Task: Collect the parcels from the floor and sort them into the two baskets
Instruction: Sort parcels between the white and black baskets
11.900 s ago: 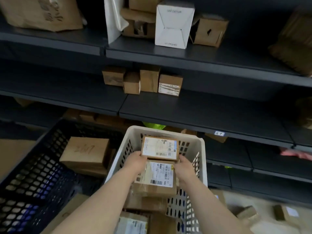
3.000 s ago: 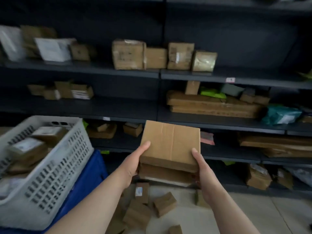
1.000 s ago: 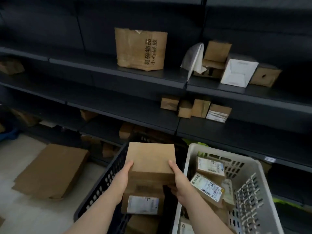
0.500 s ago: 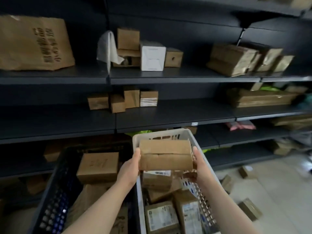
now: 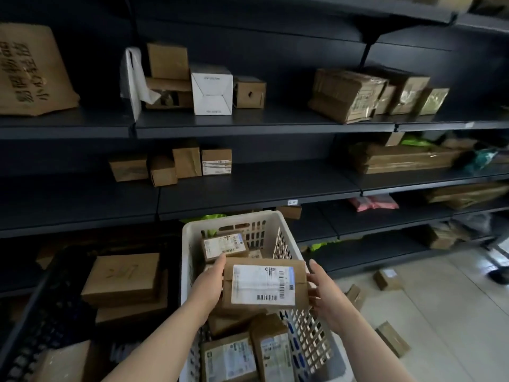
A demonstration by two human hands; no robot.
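At 8 o'clock in the view sits the black basket [image 5: 41, 312], with a plain brown box [image 5: 122, 277] stacked on others inside it. Just beside it, toward 6 o'clock, stands the white basket [image 5: 190, 244], which holds several labelled cartons. The left hand [image 5: 210, 282] comes up from 7 o'clock and grips the labelled parcel [image 5: 264, 285] at its 9 o'clock edge. Its thumb lies over the top corner and its other fingers are hidden under the box. The parcel is label-up over the middle of the white basket, above the cartons; whether it touches them I cannot tell. At the parcel's 3 o'clock edge is the right hand [image 5: 325, 293], its fingers [image 5: 314, 295] only lightly bent and spread, tips against the cardboard, thumb standing clear of the corner. Toward 4 o'clock, small parcels [image 5: 387, 278] lie scattered on the pale floor [image 5: 454, 312]. Dark shelves [image 5: 248, 188] carrying more boxes span the upper half, from 9 to 3 o'clock
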